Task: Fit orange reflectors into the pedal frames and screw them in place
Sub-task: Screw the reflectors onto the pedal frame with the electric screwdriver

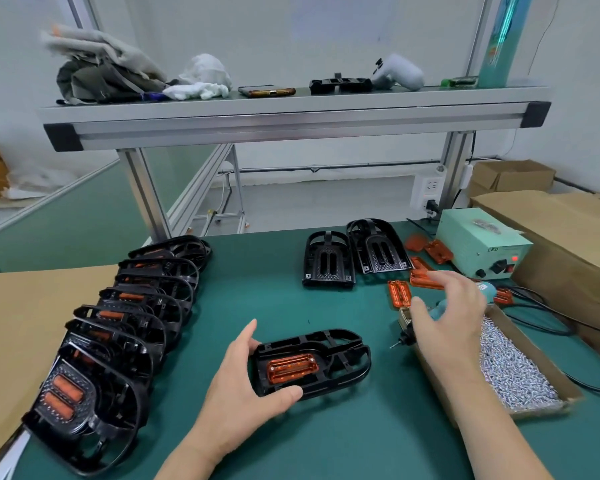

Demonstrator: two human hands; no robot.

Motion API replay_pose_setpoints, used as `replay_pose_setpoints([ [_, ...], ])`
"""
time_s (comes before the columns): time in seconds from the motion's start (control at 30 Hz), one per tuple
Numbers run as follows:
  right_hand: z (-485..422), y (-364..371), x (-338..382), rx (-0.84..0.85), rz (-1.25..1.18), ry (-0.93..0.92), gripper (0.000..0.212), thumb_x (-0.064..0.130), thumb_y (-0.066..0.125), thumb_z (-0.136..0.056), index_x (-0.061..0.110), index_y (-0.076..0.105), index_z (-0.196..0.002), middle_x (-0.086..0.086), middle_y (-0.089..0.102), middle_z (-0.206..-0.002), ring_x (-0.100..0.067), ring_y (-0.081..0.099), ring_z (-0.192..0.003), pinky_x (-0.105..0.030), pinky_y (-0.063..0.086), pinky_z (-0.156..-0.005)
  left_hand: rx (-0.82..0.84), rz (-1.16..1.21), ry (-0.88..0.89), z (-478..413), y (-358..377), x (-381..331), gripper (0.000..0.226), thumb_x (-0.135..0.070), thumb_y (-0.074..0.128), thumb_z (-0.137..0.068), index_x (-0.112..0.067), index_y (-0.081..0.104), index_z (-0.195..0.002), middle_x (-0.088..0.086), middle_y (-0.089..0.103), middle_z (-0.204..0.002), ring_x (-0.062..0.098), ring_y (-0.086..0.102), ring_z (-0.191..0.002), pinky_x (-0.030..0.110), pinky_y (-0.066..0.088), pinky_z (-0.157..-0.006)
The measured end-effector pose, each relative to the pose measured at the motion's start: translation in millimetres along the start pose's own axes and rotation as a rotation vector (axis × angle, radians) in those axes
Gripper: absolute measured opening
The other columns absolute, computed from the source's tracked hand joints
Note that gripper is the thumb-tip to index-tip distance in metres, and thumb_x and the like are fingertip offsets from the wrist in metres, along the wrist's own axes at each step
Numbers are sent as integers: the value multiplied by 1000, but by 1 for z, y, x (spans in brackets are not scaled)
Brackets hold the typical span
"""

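Note:
A black pedal frame (340,355) lies flat on the green mat in front of me with an orange reflector (291,368) seated in it. My left hand (243,382) grips the frame's left end, thumb at the near edge and fingers at the far edge. My right hand (447,317) hovers with relaxed, spread fingers just above the teal electric screwdriver (409,327), which lies on the edge of the screw box; it holds nothing. Loose orange reflectors (399,293) lie behind that hand. Two empty pedal frames (328,261) stand further back.
A row of several finished pedals (118,327) overlaps along the left, beside brown cardboard (18,323). A cardboard box of silver screws (513,368) sits at the right. A pale green power supply (478,244) and black cables (541,323) lie at the back right. An aluminium shelf (291,116) spans overhead.

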State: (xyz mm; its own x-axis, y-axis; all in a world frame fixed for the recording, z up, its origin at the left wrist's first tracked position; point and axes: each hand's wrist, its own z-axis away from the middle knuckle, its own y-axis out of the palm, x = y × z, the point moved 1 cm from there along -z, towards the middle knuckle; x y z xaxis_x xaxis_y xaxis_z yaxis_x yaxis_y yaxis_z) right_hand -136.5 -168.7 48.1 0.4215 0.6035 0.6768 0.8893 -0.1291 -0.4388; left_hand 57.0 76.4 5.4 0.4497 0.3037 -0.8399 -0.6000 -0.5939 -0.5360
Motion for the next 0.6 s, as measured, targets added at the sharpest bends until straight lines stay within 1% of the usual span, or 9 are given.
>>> replay_pose_setpoints([
  [0.07, 4, 1, 14, 104, 6, -196, 40, 10, 65, -78, 10, 66, -118, -2, 60, -122, -23, 46, -120, -31, 31, -108, -16, 32, -22, -1, 0, -1, 123, -68, 80, -49, -45, 18, -153, -31, 47, -126, -13, 41, -125, 15, 32, -98],
  [0.13, 7, 2, 22, 225, 8, -302, 47, 12, 57, -70, 12, 68, -116, 3, 61, -120, -22, 48, -119, -35, 33, -109, -19, 34, -34, -3, 0, -4, 126, -70, 79, -48, -42, 16, -153, -32, 48, -123, -20, 40, -120, 9, 33, -93],
  [0.17, 8, 3, 25, 296, 11, -322, 49, 12, 55, -68, 14, 69, -116, 6, 61, -120, -20, 47, -119, -37, 34, -109, -17, 31, -42, -5, 0, -6, 127, -72, 78, -48, -42, 14, -153, -32, 47, -122, -24, 39, -117, 7, 33, -89],
  [0.23, 8, 3, 30, 474, 17, -332, 55, 10, 53, -66, 18, 68, -118, 11, 59, -121, -15, 43, -123, -35, 32, -110, -3, 31, -71, -10, -2, -10, 131, -76, 76, -46, -41, 11, -154, -30, 47, -120, -25, 40, -112, 8, 33, -86],
  [0.33, 10, 4, 38, 748, 15, -361, 61, 4, 53, -68, 22, 65, -125, 15, 57, -125, -10, 38, -127, -27, 27, -114, 27, 47, -121, -20, -8, -13, 132, -81, 73, -44, -39, 13, -154, -26, 50, -117, -19, 46, -107, 11, 35, -83],
  [0.4, 13, 8, 42, 872, 31, -381, 62, 3, 55, -72, 24, 63, -129, 16, 55, -128, -7, 37, -128, -20, 24, -112, 48, 71, -152, -26, -12, -15, 131, -82, 72, -44, -37, 16, -154, -21, 52, -114, -12, 51, -106, 15, 37, -84],
  [0.5, 16, 18, 49, 941, 66, -405, 57, 3, 58, -79, 25, 61, -131, 16, 56, -127, -6, 38, -124, -21, 28, -109, 78, 119, -204, -34, -18, -18, 131, -82, 73, -43, -37, 18, -154, -15, 56, -113, -4, 54, -106, 22, 40, -87],
  [0.6, 13, 26, 58, 915, 80, -375, 45, 1, 58, -82, 24, 66, -120, 11, 64, -119, -11, 50, -115, -26, 37, -103, 112, 136, -236, -41, -25, -21, 131, -86, 70, -45, -39, 15, -154, -14, 60, -110, -5, 54, -106, 23, 38, -89],
])
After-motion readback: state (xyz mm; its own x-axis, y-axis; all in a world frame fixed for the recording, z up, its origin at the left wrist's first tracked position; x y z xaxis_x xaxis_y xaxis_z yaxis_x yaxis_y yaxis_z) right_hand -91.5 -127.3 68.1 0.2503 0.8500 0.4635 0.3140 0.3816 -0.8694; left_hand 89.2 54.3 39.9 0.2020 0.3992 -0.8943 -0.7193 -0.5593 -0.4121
